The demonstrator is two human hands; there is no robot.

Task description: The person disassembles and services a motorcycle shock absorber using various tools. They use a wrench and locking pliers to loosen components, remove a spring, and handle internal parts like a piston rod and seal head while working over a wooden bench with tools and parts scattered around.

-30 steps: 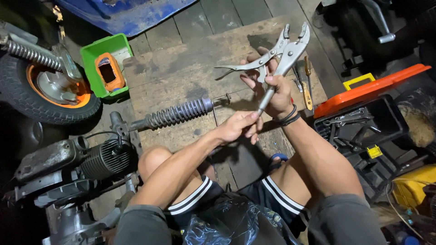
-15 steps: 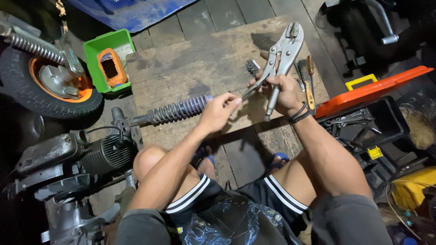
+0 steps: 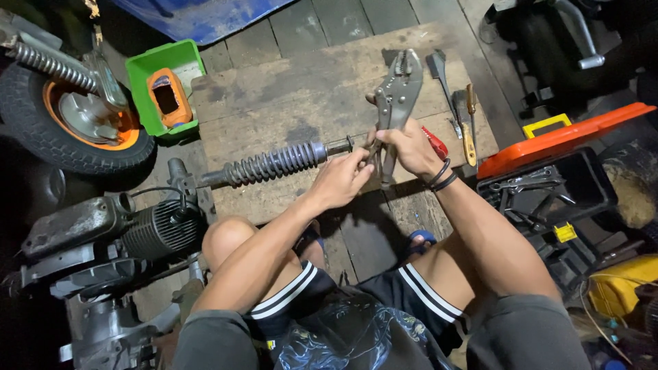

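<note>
Low over a wooden board, two hands work locking pliers at the end of a shock absorber.

Nearest, the left hand [image 3: 343, 179] pinches the bare rod end of the shock absorber [image 3: 274, 163], fingers curled around it. Just beside it, the right hand [image 3: 410, 146] is wrapped around the handles of the locking pliers [image 3: 395, 96], which stand upright with their jaws pointing away. The shock absorber lies across the board [image 3: 274, 103], its coil running left toward an engine [image 3: 130, 233]. Farther off lie a screwdriver [image 3: 469, 127], a green bin [image 3: 164, 65] and a wheel [image 3: 75, 123]; an open toolbox [image 3: 548, 185] sits to the right.
</note>
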